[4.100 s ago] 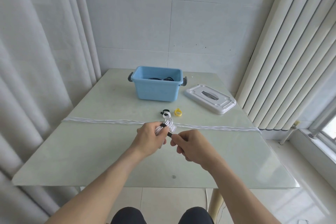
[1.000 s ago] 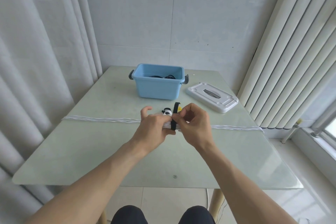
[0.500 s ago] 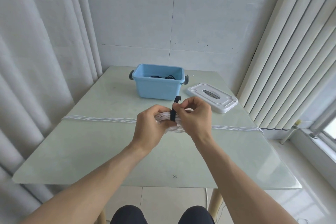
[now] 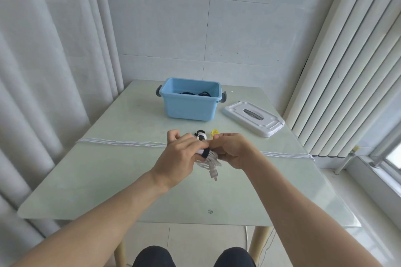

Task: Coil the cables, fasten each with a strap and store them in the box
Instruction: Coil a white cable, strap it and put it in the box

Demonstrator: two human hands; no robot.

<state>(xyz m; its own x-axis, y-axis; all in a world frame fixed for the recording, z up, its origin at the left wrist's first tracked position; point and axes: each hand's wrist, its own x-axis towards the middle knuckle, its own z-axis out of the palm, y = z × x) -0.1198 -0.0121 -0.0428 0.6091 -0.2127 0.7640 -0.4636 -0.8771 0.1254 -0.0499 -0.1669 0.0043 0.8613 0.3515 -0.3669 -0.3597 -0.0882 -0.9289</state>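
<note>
Over the pale green glass table (image 4: 108,180), walled by white tiles and curtains, our left hand (image 4: 178,158) and right hand (image 4: 233,150) both gripped the coiled white cable (image 4: 208,161), its black strap (image 4: 205,153) wrapped round; the blue box (image 4: 189,106) stood beyond, well apart

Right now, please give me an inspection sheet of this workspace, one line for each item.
Surface: pale green glass table, mostly bare.
Job's things: blue box open, dark cables inside; white lid lying beside it on the table.
Coiled cable: white, held above the table, black strap wrapped around it, plug end hanging down.
Clutter: yellow strap and black-and-white strap behind the hands.
Grippers: left hand and right hand both closed on the coil.
Cables: long white cable stretched across the table.
Surroundings: curtains on both sides, tiled wall behind.
</note>
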